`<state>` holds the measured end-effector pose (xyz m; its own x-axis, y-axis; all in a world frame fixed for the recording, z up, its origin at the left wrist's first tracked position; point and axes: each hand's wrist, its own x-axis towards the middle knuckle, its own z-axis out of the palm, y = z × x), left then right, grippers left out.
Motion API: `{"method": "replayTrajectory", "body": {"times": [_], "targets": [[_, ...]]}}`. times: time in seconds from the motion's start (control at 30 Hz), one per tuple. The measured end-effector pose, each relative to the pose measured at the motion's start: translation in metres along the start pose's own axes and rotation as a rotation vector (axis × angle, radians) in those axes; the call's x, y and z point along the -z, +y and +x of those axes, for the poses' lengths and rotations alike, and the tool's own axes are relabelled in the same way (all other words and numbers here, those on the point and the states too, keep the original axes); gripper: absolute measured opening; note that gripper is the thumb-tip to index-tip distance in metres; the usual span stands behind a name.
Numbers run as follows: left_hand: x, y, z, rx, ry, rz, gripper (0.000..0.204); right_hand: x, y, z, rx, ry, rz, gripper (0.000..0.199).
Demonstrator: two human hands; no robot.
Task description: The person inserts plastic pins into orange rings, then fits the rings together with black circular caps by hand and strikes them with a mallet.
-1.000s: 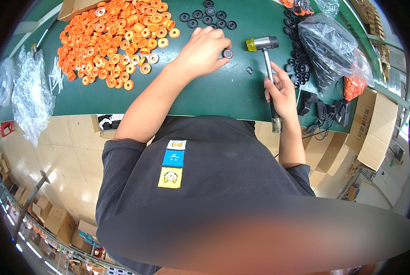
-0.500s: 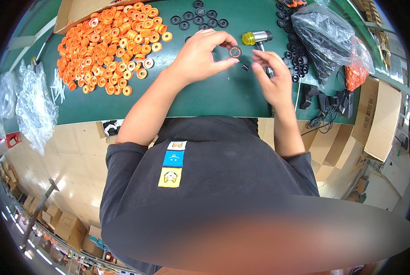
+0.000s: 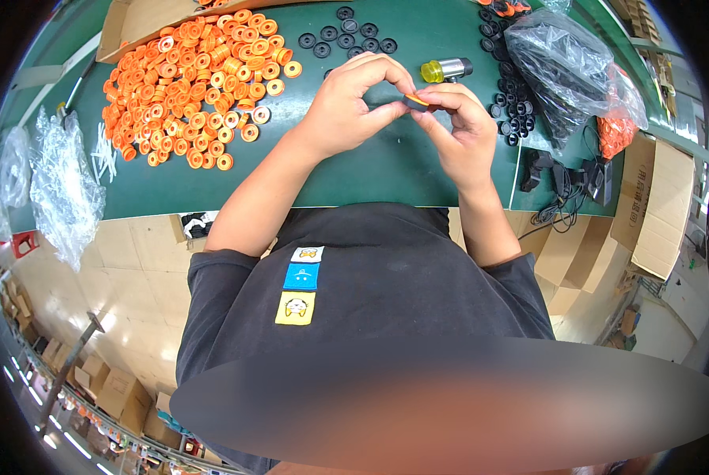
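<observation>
Between both hands is a small round part (image 3: 415, 103), orange on its upper face and black along its edge, tilted nearly edge-on. My left hand (image 3: 340, 107) pinches its left side between thumb and fingertips. From the other side, my right hand (image 3: 463, 136) grips it with thumb and fingers, which cover much of it. A mallet (image 3: 452, 69) with a yellow end and metal head lies just beyond my right fingers; its handle is mostly hidden. Several black discs (image 3: 347, 40) lie past my left hand, and a heap of orange wheel-like parts (image 3: 188, 95) spreads to its left.
On the right are small black rings (image 3: 514, 111), a clear plastic bag of dark parts (image 3: 560, 71), and a black cable with clips (image 3: 564, 186). A cardboard box (image 3: 125, 32) borders the orange heap. Clear plastic (image 3: 65, 190) hangs over the green table's (image 3: 370, 186) left edge.
My right hand has moved left and closed on the round part, which my left hand alone held before. The part has turned edge-on. A small black piece on the table no longer shows.
</observation>
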<state>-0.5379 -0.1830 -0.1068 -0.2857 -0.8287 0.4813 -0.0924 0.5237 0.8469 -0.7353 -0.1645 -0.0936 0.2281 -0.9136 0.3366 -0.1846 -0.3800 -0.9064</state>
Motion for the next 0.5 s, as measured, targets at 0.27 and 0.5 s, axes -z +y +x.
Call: {"method": "replayTrajectory", "body": {"times": [0.27,0.5], "targets": [[0.0004,0.0001,0.0001,-0.015,0.002,-0.023,0.023,-0.0018,-0.0023,0.0000,-0.001,-0.004,0.039,0.021],[-0.0008,0.0015,-0.0022,0.008,0.027,-0.033,0.024,-0.0010,0.0043,-0.0046,-0.091,-0.042,0.293,0.026]]}}
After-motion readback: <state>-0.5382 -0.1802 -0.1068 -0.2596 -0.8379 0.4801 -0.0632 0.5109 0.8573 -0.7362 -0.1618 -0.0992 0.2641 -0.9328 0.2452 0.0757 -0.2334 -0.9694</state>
